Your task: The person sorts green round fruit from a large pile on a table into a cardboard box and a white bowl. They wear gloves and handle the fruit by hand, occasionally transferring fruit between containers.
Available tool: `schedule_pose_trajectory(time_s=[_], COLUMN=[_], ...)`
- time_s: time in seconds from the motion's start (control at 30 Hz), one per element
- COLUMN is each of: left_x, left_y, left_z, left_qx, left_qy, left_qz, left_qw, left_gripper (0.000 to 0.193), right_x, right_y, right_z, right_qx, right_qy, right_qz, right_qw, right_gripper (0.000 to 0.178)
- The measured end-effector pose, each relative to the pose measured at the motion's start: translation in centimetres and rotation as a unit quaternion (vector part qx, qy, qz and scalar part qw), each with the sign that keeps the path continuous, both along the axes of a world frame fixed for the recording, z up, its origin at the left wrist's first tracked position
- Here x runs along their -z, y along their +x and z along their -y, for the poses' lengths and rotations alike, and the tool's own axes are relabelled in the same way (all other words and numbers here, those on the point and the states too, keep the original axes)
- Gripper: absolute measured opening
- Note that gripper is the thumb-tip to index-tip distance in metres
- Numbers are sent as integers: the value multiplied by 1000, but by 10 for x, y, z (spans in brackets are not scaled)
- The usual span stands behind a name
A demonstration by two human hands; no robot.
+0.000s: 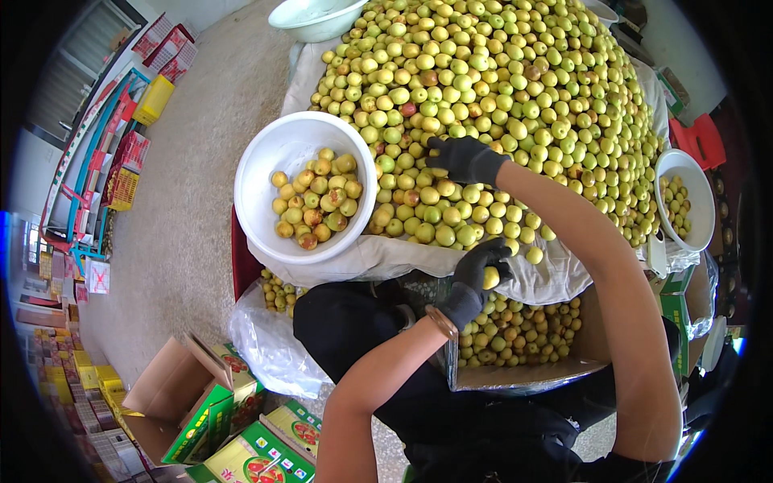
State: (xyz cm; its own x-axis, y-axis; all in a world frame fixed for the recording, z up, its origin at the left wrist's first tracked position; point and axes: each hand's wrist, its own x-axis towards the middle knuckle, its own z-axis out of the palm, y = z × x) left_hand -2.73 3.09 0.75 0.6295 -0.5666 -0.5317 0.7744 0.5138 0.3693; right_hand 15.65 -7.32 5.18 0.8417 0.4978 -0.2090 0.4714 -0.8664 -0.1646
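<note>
Both my hands wear dark grey gloves. My left hand (478,280) is above the near edge of the pile, over an open carton (527,376) of fruit on my lap. Its fingers curl around a yellow-green jujube (491,278). Farther forward, my right hand (467,158) rests on the large heap of jujubes (515,105), fingers bent around one fruit at the heap's left side. Some of the jujubes have reddish-brown patches. Left of the heap stands a white basin (262,161) partly filled with browner, blotched jujubes (318,197).
Pale cloth (386,256) lies under the heap. Another white basin (702,189) with fruit stands at the right, and a pale basin (318,18) at the far left. Green cartons (205,419) and a clear plastic bag (270,342) lie lower left. A red stool (700,141) is at right.
</note>
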Motion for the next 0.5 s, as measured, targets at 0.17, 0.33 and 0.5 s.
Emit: schedule_pose_trajectory(time_s=[0.17,0.33,0.5], left_x=[-15,-19,13], left_y=[4,-4,3], left_z=[1,7,3], left_qx=[-36,-37,-6], left_qy=[-20,-125,-438], left_qz=[-24,-34,-121], left_qw=[999,991,891], left_gripper=[45,63,54], right_x=[8,-11,-21], right_y=[-63,-177,-159], right_z=[48,35,33], right_qx=[147,163,51], right_qy=[564,474,367], right_qz=[-71,-5,197], right_qw=[809,865,907], right_gripper=[38,22,16])
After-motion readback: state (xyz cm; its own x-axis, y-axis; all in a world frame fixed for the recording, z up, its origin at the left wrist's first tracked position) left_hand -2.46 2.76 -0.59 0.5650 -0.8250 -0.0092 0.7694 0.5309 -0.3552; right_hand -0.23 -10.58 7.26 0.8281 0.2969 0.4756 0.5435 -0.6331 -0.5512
